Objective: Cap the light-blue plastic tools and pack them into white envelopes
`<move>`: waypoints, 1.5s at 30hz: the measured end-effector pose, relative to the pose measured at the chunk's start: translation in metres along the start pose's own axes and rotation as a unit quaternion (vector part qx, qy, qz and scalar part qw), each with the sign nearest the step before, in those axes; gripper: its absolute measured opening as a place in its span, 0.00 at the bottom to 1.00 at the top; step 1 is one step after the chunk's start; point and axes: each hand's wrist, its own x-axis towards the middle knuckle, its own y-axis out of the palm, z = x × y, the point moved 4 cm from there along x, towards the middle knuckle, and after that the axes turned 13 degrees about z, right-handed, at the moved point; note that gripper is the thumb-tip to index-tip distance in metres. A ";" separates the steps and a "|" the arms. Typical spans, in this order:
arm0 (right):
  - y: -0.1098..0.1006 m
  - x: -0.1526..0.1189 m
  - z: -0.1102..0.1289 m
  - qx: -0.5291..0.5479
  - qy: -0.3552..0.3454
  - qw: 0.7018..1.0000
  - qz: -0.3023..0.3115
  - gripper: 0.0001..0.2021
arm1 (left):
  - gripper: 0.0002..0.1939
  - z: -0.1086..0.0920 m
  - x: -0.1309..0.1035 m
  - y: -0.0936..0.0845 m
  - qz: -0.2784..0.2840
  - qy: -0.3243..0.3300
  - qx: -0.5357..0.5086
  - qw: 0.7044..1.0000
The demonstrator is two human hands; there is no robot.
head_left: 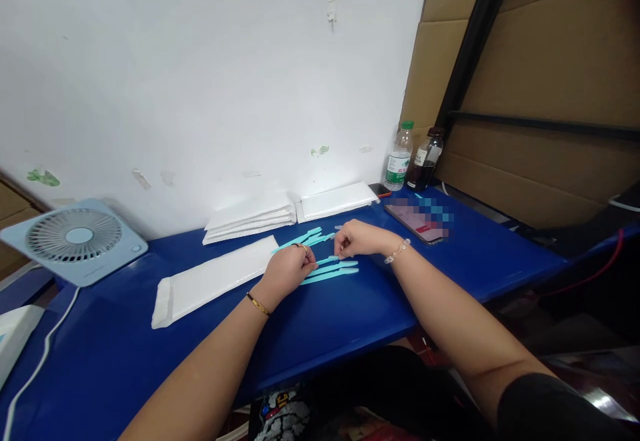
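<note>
Between my two hands runs a thin turquoise plastic stick [327, 261], narrow with a stepped end. My left hand [287, 271], closed, pinches its left part with thumb and fingertips. The fingers of my right hand [360, 238] are closed in a pinch at its right end. Just in front of it, several similar turquoise sticks [345, 271] lie side by side on the blue table [320, 334]. More turquoise sticks [313, 235] form a loose bunch behind my hands. To the left of my left hand, a long white padded envelope [215, 281] lies flat, its near end folded.
White envelopes [250, 219] are stacked against the wall, with another pile [337, 201] to their right. A pale blue fan [77, 237] stands at left, its white cord [47, 347] trailing forward. At right are a phone [415, 221], a water bottle [400, 157] and a dark drink bottle [425, 161].
</note>
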 end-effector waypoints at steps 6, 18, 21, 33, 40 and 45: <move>-0.032 -0.025 -0.022 -0.010 0.129 0.979 -0.156 0.08 | 0.13 0.016 0.000 -0.011 -0.083 -0.038 0.077 0.993; -0.025 -0.025 -0.037 -0.067 0.242 0.966 -0.055 0.03 | 0.07 0.023 0.000 -0.014 -0.055 -0.074 0.091 0.992; -0.023 -0.024 -0.036 -0.036 0.217 0.974 -0.046 0.03 | 0.06 0.023 -0.001 -0.012 -0.049 -0.070 0.073 0.994; -0.012 -0.007 -0.030 0.078 0.072 0.992 -0.069 0.08 | 0.07 0.023 -0.001 -0.011 -0.056 -0.058 0.051 0.995; -0.010 -0.006 -0.027 0.084 0.077 0.992 -0.056 0.07 | 0.06 0.013 -0.003 -0.010 -0.042 -0.027 0.029 0.998; -0.011 -0.008 -0.018 0.048 0.065 0.995 -0.051 0.06 | 0.07 0.012 -0.003 -0.007 -0.022 -0.037 0.022 0.999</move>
